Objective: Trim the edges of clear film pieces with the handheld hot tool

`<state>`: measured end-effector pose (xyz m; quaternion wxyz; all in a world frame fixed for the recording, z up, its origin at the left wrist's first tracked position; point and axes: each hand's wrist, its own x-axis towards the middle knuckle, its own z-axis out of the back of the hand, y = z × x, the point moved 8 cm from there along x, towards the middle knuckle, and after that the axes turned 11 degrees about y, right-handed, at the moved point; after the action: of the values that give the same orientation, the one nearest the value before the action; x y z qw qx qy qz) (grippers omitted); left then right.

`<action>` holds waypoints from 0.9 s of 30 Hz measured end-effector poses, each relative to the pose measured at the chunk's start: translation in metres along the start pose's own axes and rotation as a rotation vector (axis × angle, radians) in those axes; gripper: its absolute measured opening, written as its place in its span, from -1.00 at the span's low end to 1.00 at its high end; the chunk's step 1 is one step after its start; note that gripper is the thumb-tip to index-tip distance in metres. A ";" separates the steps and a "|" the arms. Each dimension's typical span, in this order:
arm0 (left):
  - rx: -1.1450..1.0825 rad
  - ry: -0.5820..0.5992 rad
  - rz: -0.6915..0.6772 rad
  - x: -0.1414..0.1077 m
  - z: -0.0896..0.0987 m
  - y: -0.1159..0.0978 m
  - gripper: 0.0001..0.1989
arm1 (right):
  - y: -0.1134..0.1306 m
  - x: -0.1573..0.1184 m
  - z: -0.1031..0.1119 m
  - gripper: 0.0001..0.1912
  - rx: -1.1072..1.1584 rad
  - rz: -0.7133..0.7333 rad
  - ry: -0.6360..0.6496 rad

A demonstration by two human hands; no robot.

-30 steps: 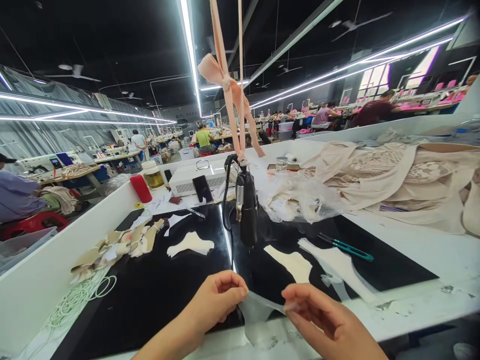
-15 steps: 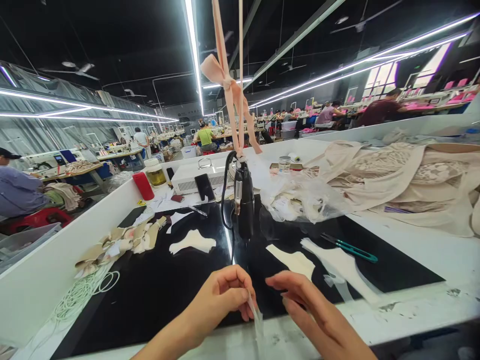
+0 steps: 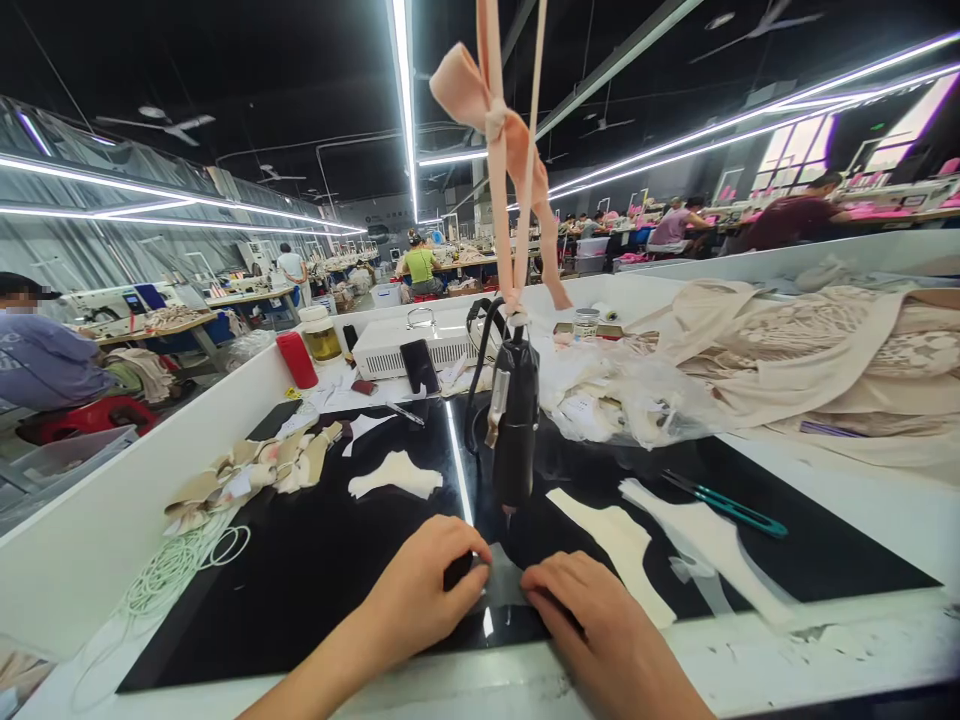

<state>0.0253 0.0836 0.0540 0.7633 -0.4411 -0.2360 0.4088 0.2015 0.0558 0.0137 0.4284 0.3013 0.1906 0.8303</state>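
My left hand (image 3: 431, 585) rests low over the black mat (image 3: 300, 600), thumb and fingers closed on the left edge of a small translucent film piece (image 3: 501, 582). At the film's right edge, the fingers of my right hand (image 3: 592, 610) are drawn together and press on it. The film lies nearly flat on the mat between both hands. Just beyond it, a black corded hand tool (image 3: 516, 420) hangs tip down from a knotted peach strap (image 3: 499, 190). Cream fabric cutouts lie on either side: one (image 3: 397, 475) to the left, another (image 3: 619, 545) to the right.
Teal thread snips (image 3: 739, 508) lie right of a white cutout (image 3: 705, 540). Pale green cord (image 3: 161, 580) and beige scraps (image 3: 259, 470) are at left. A white box unit (image 3: 382, 350), a phone (image 3: 418, 366), plastic bags (image 3: 622, 390) and beige fabric (image 3: 817, 360) stand farther back.
The film hung from my left hand; now it lies on the mat. My right hand has come down and left onto its edge. The hanging tool appears farther right and lower.
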 end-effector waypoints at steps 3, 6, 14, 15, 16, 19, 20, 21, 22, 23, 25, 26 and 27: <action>0.304 0.044 -0.131 -0.009 -0.008 -0.005 -0.81 | -0.002 0.000 -0.003 -0.72 -0.140 0.045 0.039; 0.522 0.043 -0.224 -0.016 -0.014 -0.003 -0.75 | 0.000 -0.005 0.005 -0.75 -0.204 0.055 0.065; 0.782 -0.120 -0.406 -0.024 -0.008 0.006 -0.78 | -0.041 -0.042 0.101 -0.81 -0.226 -0.156 -0.150; 0.810 -0.141 -0.422 -0.025 -0.008 0.005 -0.78 | -0.051 -0.049 0.115 -0.80 -0.233 -0.204 -0.171; 0.836 -0.158 -0.437 -0.026 -0.008 0.005 -0.76 | -0.060 -0.056 0.127 -0.76 -0.239 -0.246 -0.188; 0.892 -0.191 -0.465 -0.029 -0.007 0.006 -0.73 | -0.081 -0.072 0.148 -0.70 -0.244 -0.347 -0.203; 0.907 -0.199 -0.470 -0.029 -0.006 0.008 -0.72 | -0.086 -0.076 0.150 -0.70 -0.239 -0.376 -0.198; 0.919 -0.205 -0.473 -0.030 -0.006 0.010 -0.71 | -0.090 -0.079 0.150 -0.71 -0.230 -0.400 -0.188; 0.931 -0.206 -0.474 -0.031 -0.005 0.013 -0.70 | -0.093 -0.081 0.148 -0.72 -0.218 -0.421 -0.175; 0.942 -0.205 -0.475 -0.032 -0.005 0.016 -0.69 | -0.096 -0.082 0.144 -0.74 -0.206 -0.439 -0.162; 0.959 -0.196 -0.469 -0.033 -0.005 0.024 -0.68 | -0.101 -0.082 0.137 -0.75 -0.181 -0.467 -0.146; 0.964 -0.191 -0.464 -0.034 -0.004 0.027 -0.67 | -0.104 -0.081 0.133 -0.75 -0.169 -0.477 -0.140; 0.969 -0.186 -0.458 -0.034 -0.004 0.031 -0.67 | -0.105 -0.079 0.130 -0.75 -0.159 -0.486 -0.136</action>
<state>-0.0033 0.0619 0.0252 0.9247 0.0618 -0.1773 0.3312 0.3865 0.0572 0.0237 0.6494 0.2672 0.1624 0.6932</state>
